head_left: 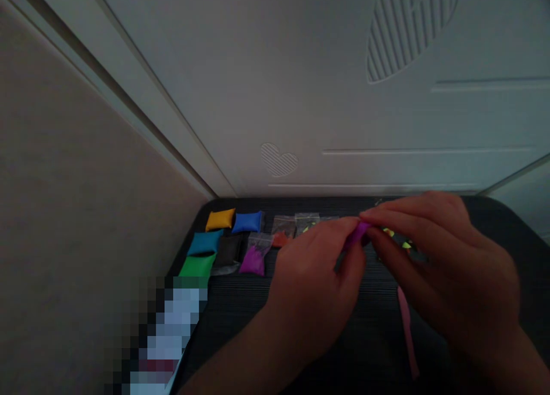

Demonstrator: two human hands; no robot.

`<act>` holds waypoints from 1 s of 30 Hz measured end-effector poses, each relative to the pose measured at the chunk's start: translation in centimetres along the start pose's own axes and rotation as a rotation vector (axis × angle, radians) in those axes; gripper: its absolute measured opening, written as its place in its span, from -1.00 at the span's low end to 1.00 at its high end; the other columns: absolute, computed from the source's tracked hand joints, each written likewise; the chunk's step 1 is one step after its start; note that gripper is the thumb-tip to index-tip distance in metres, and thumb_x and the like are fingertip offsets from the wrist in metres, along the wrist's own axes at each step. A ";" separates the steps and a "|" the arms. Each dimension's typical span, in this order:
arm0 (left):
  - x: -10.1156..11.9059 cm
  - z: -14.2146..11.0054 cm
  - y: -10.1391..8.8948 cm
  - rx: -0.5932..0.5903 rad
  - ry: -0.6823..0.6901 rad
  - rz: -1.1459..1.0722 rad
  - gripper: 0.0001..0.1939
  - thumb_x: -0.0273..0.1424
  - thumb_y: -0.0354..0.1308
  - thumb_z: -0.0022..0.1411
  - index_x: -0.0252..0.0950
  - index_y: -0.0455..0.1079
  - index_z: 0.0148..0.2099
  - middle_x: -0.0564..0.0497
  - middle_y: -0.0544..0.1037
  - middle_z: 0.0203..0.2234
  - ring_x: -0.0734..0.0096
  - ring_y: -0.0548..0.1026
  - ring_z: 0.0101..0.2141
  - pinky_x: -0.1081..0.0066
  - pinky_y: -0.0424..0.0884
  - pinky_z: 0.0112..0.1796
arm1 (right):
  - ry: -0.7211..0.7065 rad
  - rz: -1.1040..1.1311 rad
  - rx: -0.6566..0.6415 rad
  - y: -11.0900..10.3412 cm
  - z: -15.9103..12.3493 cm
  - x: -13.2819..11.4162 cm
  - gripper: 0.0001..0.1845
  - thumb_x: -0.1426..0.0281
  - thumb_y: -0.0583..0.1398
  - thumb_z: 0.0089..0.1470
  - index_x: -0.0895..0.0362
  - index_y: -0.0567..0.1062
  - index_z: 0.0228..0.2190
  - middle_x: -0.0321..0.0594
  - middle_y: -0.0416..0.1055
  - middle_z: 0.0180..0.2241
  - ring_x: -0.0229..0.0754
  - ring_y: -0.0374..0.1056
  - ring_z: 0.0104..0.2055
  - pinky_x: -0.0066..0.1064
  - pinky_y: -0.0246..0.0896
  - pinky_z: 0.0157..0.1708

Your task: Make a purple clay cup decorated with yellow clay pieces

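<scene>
My left hand [315,283] and my right hand [447,269] meet above a dark ribbed mat [240,320]. Both pinch a small purple piece of clay [357,233] between thumb and fingertips. A pink stick-like tool [407,329] lies on the mat under my right hand. Small yellow-green bits [397,237] show just behind my right fingers; what they are I cannot make out.
Small clay packets lie at the mat's back left: yellow [220,219], blue [248,222], teal [205,243], green [197,265], black [228,250], an open purple one [254,257], an orange one [282,233]. A white panelled door [344,97] rises behind; a beige wall [64,212] at the left.
</scene>
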State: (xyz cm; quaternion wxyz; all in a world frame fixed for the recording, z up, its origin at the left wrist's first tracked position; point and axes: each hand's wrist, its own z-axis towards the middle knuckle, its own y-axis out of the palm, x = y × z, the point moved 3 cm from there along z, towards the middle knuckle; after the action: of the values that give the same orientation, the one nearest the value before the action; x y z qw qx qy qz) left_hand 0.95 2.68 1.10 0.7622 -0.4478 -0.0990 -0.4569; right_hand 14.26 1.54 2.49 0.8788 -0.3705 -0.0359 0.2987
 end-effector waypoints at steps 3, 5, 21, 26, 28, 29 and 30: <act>-0.1 0.1 0.0 -0.010 -0.023 -0.023 -0.80 -0.54 0.10 0.12 -0.31 0.41 -0.17 0.08 0.57 -0.33 0.52 0.51 -0.34 0.54 0.43 -0.19 | 0.021 -0.016 -0.018 -0.1 0.0 0.1 -0.75 0.48 0.20 -0.01 0.08 0.44 -0.22 -0.25 0.46 -0.31 -0.20 0.34 -0.25 -0.30 0.19 -0.26; 0.0 0.0 0.0 -0.008 -0.032 -0.028 -0.80 -0.54 0.09 0.12 -0.31 0.41 -0.16 0.07 0.57 -0.33 0.51 0.51 -0.33 0.53 0.42 -0.18 | 0.009 -0.029 -0.015 -0.2 0.0 0.1 -0.79 0.47 0.20 -0.01 0.08 0.44 -0.25 -0.26 0.46 -0.34 -0.20 0.35 -0.28 -0.29 0.18 -0.26; -0.2 -0.1 0.2 -0.019 -0.089 -0.049 -0.83 -0.53 0.09 0.12 -0.28 0.37 -0.20 0.09 0.56 -0.40 0.51 0.52 -0.39 0.52 0.44 -0.27 | 0.017 -0.117 -0.007 -0.1 0.1 -0.2 -0.87 0.44 0.20 -0.01 0.08 0.45 -0.33 -0.27 0.48 -0.38 -0.19 0.36 -0.34 -0.22 0.14 -0.25; -0.3 0.0 0.0 0.017 -0.107 -0.061 -0.85 -0.53 0.10 0.11 -0.26 0.35 -0.23 0.11 0.55 -0.44 0.52 0.51 -0.43 0.52 0.42 -0.36 | 0.035 -0.115 0.000 -0.1 0.1 -0.2 -0.83 0.40 0.18 0.01 0.08 0.44 -0.28 -0.24 0.47 -0.36 -0.17 0.36 -0.30 -0.27 0.17 -0.29; -0.3 0.0 0.0 0.020 -0.109 -0.072 -0.84 -0.53 0.10 0.11 -0.25 0.33 -0.22 0.12 0.54 -0.44 0.54 0.51 -0.44 0.53 0.41 -0.39 | 0.044 -0.123 -0.011 -0.1 0.1 -0.2 -0.86 0.40 0.17 0.02 0.07 0.44 -0.29 -0.25 0.46 -0.36 -0.17 0.36 -0.31 -0.28 0.16 -0.30; -0.3 0.0 0.0 0.016 -0.110 -0.074 -0.83 -0.53 0.10 0.11 -0.25 0.32 -0.21 0.13 0.54 -0.44 0.54 0.51 -0.44 0.54 0.40 -0.40 | 0.046 -0.128 -0.015 -0.1 0.1 -0.2 -0.88 0.40 0.17 0.02 0.07 0.44 -0.31 -0.25 0.46 -0.37 -0.18 0.36 -0.32 -0.28 0.16 -0.30; -0.3 -0.1 0.1 0.015 -0.112 -0.073 -0.83 -0.54 0.09 0.11 -0.24 0.31 -0.21 0.13 0.54 -0.44 0.55 0.51 -0.45 0.55 0.40 -0.41 | 0.048 -0.133 -0.018 -0.1 0.1 -0.1 -0.89 0.41 0.17 0.02 0.08 0.44 -0.33 -0.26 0.46 -0.38 -0.18 0.35 -0.32 -0.27 0.15 -0.29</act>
State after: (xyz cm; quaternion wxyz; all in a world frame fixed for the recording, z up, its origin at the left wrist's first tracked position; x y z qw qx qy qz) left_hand 0.80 2.84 0.80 0.7416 -0.4630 -0.1615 -0.4579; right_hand 14.15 1.48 2.65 0.8939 -0.3823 -0.0420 0.2302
